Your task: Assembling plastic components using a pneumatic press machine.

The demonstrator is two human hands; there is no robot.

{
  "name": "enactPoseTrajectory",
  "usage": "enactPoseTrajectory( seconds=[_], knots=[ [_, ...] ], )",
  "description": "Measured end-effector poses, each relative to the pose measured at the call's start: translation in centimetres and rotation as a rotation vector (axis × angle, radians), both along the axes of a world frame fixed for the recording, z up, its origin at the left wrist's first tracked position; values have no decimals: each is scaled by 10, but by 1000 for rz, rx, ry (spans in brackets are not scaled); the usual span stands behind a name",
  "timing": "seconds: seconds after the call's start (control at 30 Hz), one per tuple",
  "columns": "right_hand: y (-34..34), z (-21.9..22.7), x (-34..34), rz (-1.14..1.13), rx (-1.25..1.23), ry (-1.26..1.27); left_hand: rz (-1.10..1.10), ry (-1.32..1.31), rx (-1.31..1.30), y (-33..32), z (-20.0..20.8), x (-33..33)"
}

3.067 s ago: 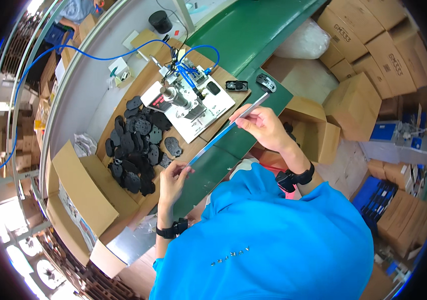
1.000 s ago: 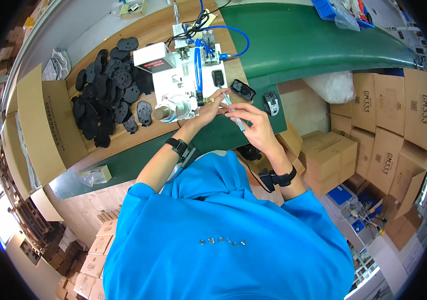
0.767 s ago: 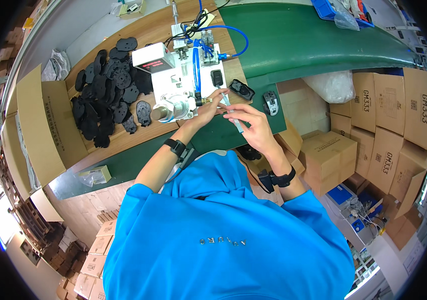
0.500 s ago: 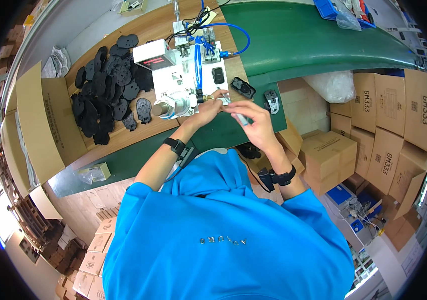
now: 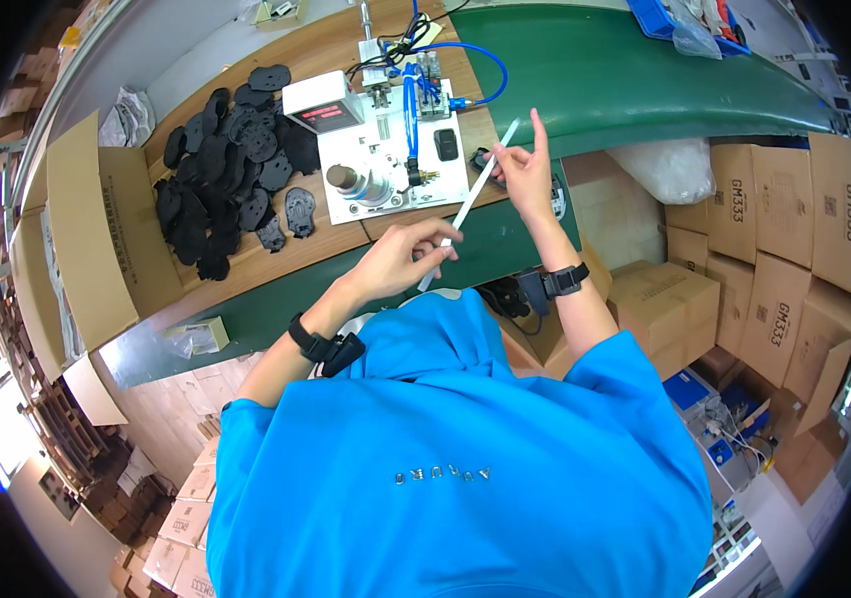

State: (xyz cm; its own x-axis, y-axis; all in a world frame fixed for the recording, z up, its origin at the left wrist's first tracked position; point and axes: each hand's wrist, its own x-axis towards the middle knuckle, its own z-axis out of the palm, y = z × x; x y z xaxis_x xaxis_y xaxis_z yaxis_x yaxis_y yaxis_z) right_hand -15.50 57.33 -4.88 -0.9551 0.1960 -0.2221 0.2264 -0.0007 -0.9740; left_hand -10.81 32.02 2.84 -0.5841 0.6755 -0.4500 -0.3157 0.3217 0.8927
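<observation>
A long, narrow white strip (image 5: 465,206) runs slantwise between my two hands, its far end up to the right and its near end close to my shirt. My left hand (image 5: 400,261) is closed round its lower part, in front of the machine. Higher on the strip, my right hand (image 5: 527,181) pinches it between thumb and fingers while the index finger points away. Just beyond the hands stands a white bench machine (image 5: 377,149) with blue air tubes and a round metal cylinder. A dark mouse-shaped shell (image 5: 483,159) lies partly hidden behind my right hand.
Many black shell plates (image 5: 236,169) are heaped left of the machine, near an open carton (image 5: 111,229). A display box (image 5: 322,102) sits on the machine. Another grey-and-black mouse part (image 5: 559,199) lies right of my right hand. Cartons (image 5: 665,304) stand to the right.
Both hands have drawn back from the machine's front and moved apart. The white strip, mostly hidden before, now shows at full length between them. The right index finger has stretched out.
</observation>
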Motion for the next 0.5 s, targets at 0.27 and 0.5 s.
enactPoseTrajectory(
  seconds=[0.27,0.5],
  knots=[
    [-23,-70,18,210,-79,1,45,296,69,2,32,0],
    [-25,-78,14,320,384,21,92,609,-125,25,14,0]
  ],
)
